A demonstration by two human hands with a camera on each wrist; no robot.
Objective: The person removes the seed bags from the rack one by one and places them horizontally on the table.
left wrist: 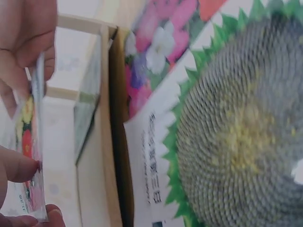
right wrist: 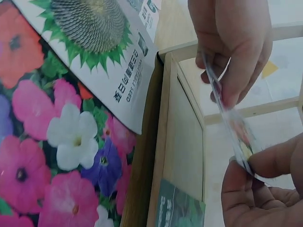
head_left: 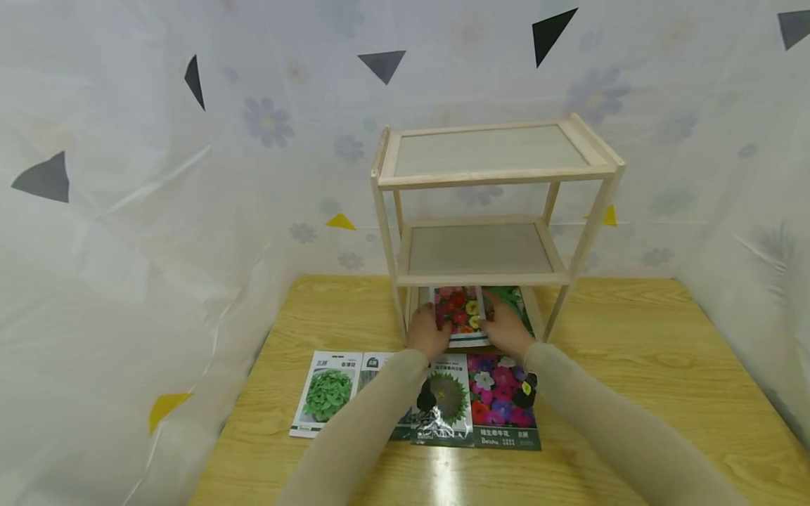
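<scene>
Both hands hold a seed packet (head_left: 457, 309) with red, pink and yellow flowers, just above the bottom shelf of a small wooden rack (head_left: 484, 279). My left hand (head_left: 430, 332) pinches its left edge, thumb on the front. The right hand (head_left: 506, 325) grips the opposite edge between thumb and fingers. In the right wrist view the packet (right wrist: 240, 142) is seen nearly edge-on, tilted up off the shelf. A green seed packet (head_left: 514, 301) lies on the right part of that shelf, partly behind the right hand.
In front of the rack several packets lie in a row: a green-leaf one (head_left: 328, 393), one mostly under the left sleeve (head_left: 373, 369), a sunflower one (head_left: 449, 397) and a petunia one (head_left: 503, 393). The rack's middle shelf (head_left: 484, 249) and posts stand close above and around the hands.
</scene>
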